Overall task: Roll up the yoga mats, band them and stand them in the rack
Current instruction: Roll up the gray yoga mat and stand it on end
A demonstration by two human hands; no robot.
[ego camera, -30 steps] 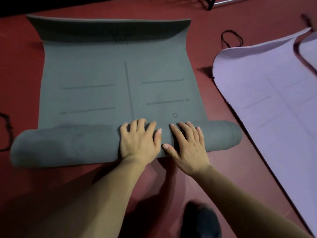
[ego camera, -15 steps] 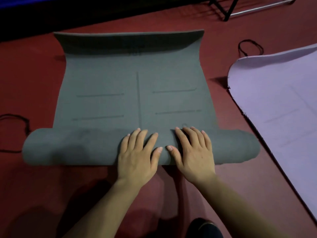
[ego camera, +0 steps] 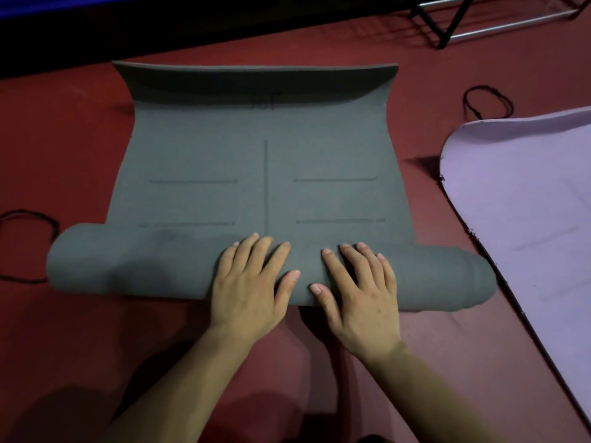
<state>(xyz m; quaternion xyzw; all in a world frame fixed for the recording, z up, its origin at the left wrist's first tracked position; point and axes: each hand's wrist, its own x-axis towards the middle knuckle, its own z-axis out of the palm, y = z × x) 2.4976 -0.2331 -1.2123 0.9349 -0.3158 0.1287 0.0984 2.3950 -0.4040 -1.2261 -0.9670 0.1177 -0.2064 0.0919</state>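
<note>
meanwhile both hands, left hand (ego camera: 248, 294) and right hand (ego camera: 361, 298), press flat-fingered on the grey mat's (ego camera: 265, 187) rolled part, gripping nothing.

The lilac mat (ego camera: 527, 203) runs off the right edge. The metal frame (ego camera: 463, 24) at far right is cut by the top edge. The left black band (ego camera: 48, 220) is cut by the left edge. A mark (ego camera: 265, 102) near the grey mat's (ego camera: 256, 161) far curl is unreadable.

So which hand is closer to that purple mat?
Right. The right hand lies flat on the grey roll, nearer the purple mat; the left hand lies beside it, farther off.
</note>
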